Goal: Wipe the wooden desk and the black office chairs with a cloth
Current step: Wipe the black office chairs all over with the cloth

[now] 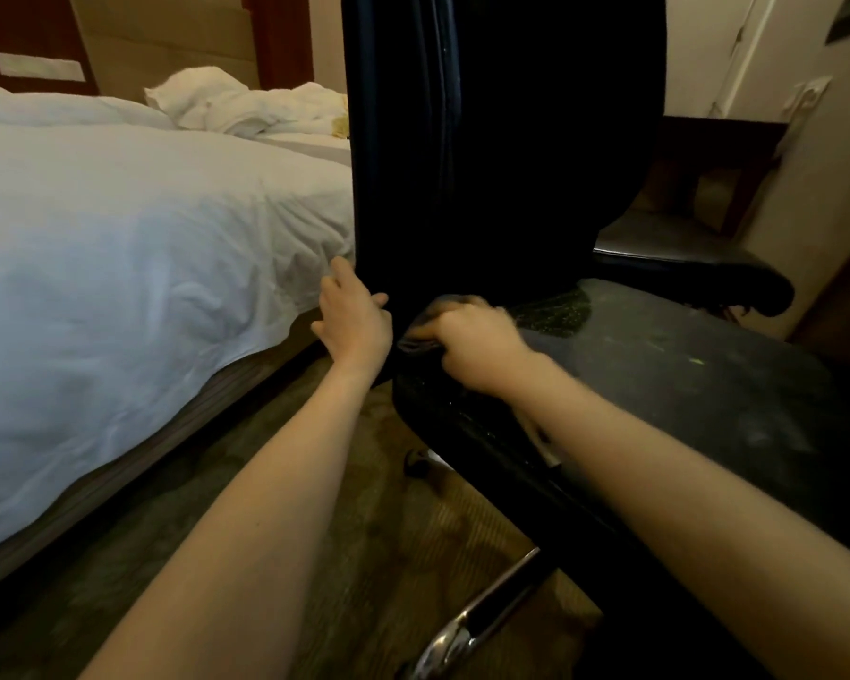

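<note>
Bedroom, white bed [119, 238] at left. Black chair seat [683, 375] dusty, speckled; left grip [352, 316] clasps backrest [511, 139] edge; right grip [472, 346] bunches dark cloth [420, 333] at seat's rear corner.

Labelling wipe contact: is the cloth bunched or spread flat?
Bunched: the right hand grips the cloth wadded on the chair seat, blurred; the left hand holds the backrest.

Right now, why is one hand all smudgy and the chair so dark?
In the head view, the right hand and the cloth it grips are smeared by motion blur, while the left hand holding the chair back looks sharp; that back is dim, nearly featureless; the white bed is brightest.
</note>
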`<state>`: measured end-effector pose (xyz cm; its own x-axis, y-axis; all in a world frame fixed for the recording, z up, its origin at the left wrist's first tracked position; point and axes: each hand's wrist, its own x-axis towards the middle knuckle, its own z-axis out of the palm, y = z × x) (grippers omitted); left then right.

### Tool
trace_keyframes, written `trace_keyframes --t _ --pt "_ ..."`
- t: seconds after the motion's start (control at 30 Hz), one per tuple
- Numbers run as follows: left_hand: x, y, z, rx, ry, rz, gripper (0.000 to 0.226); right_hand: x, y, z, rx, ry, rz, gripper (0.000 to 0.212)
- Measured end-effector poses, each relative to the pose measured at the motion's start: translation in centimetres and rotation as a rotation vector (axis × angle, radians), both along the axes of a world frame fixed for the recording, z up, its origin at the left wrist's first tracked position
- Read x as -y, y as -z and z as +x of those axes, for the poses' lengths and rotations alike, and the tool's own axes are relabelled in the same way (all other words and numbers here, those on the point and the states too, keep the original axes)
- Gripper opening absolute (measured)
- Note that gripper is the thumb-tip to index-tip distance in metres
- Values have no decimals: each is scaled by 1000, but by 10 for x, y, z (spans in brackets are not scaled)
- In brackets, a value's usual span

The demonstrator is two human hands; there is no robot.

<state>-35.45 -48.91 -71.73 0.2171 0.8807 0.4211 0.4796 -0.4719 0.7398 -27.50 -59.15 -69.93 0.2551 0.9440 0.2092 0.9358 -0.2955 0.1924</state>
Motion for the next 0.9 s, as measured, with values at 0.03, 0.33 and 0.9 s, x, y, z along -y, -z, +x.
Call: trace_keyframes --t 0.03,0.33,0.9 --pt "-1 0 -1 3 16 14 43 -8 9 -18 33 -23 3 45" --pt "-7 -3 -7 -21 95 2 49 19 4 32 -35 127 -136 43" --pt "-2 0 -13 -29 132 48 60 21 11 23 1 13 -143 49"
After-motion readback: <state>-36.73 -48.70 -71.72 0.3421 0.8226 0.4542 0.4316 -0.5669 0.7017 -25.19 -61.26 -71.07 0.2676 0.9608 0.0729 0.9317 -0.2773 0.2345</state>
